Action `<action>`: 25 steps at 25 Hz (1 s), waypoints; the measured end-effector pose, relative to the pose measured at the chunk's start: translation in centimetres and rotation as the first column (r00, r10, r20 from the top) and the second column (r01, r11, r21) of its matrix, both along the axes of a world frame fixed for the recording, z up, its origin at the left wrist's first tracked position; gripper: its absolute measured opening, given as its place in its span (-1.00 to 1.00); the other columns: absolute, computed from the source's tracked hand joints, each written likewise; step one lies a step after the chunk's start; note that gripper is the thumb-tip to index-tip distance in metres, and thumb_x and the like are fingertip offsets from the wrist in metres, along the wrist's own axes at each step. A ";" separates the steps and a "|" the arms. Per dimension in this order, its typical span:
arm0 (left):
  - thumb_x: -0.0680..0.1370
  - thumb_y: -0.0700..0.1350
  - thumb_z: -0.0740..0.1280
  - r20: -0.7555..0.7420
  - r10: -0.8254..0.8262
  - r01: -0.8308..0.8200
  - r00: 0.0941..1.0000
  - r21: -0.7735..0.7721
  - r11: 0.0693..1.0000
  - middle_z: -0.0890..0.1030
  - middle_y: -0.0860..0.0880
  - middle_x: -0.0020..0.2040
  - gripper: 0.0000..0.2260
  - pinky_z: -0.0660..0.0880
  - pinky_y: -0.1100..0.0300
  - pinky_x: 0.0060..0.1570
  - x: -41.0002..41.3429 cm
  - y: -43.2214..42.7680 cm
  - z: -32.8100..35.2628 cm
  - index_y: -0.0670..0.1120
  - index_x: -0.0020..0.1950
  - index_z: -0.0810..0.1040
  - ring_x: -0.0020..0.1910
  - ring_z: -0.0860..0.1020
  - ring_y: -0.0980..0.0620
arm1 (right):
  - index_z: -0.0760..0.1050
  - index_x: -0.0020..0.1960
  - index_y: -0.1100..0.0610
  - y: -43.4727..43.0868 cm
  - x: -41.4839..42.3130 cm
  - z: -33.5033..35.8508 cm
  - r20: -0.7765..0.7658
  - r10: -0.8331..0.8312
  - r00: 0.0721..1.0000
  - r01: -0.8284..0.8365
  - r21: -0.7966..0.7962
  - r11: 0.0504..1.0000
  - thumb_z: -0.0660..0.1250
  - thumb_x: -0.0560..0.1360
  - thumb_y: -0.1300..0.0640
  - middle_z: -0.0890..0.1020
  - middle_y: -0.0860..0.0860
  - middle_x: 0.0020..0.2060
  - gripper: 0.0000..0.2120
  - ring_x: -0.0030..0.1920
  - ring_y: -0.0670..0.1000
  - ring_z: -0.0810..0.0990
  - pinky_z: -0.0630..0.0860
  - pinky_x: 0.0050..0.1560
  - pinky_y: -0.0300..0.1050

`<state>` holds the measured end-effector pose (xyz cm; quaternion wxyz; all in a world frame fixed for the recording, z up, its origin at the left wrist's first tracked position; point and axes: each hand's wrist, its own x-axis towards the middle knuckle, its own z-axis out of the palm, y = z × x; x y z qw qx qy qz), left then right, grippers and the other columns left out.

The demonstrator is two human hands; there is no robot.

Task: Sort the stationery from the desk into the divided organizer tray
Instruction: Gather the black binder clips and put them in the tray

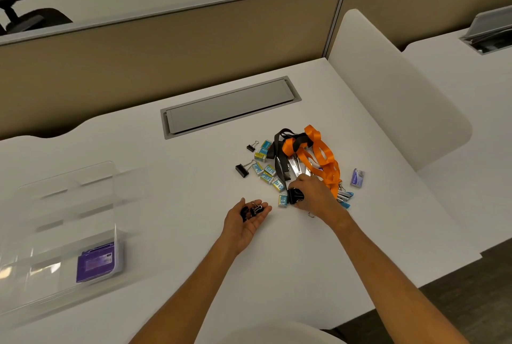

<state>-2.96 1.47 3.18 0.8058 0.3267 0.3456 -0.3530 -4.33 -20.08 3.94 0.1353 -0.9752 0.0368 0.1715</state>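
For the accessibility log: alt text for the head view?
Right hand grips a black binder clip at a stationery pile; the upturned left hand cradles more clips. A clear organizer tray sits left on the white desk.

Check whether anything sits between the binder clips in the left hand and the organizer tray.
Nothing visible. The left hand cups the binder clips palm up; only bare desk lies between it and the clear tray to its left. The right hand grips a black clip.

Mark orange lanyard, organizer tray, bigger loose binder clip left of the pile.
orange lanyard (323, 150): head view, on the looped ribbon.
organizer tray (114, 205): head view, on its right wall.
bigger loose binder clip (242, 171): head view, on its black body.
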 end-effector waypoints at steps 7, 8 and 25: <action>0.66 -0.06 0.20 -0.001 -0.011 0.011 1.000 -0.024 1.000 0.59 -0.38 0.07 -0.62 0.60 -0.15 0.03 0.1 0.0 -0.2 -0.41 0.08 0.55 0.18 0.57 -0.37 | 0.49 0.31 0.08 0.0 -1.4 -1.1 0.118 -0.075 0.990 0.064 0.098 0.993 0.48 0.41 0.14 0.55 0.07 0.24 -0.52 0.22 0.10 0.49 0.48 0.19 -0.08; 0.66 -0.06 0.21 -0.002 -0.009 0.009 1.000 -0.027 1.000 0.60 -0.38 0.07 -0.62 0.59 -0.16 0.03 0.1 0.1 -0.3 -0.41 0.08 0.55 0.18 0.57 -0.37 | 0.51 0.28 0.09 0.0 -1.8 -1.2 0.158 -0.117 0.980 0.094 0.147 0.985 0.49 0.39 0.16 0.57 0.08 0.21 -0.53 0.21 0.10 0.51 0.48 0.20 -0.08; 0.66 -0.02 0.18 0.033 0.010 -0.007 0.999 -0.092 0.996 0.67 -0.26 0.02 -0.66 0.62 0.01 0.08 -0.7 -1.2 0.8 -0.26 0.18 0.55 0.03 0.67 -0.18 | 0.61 0.17 0.02 8.2 -3.3 3.5 0.180 -0.386 0.905 0.102 0.789 0.606 0.61 0.26 0.16 0.61 -0.15 0.05 -0.50 0.10 -0.23 0.56 0.52 0.07 -0.39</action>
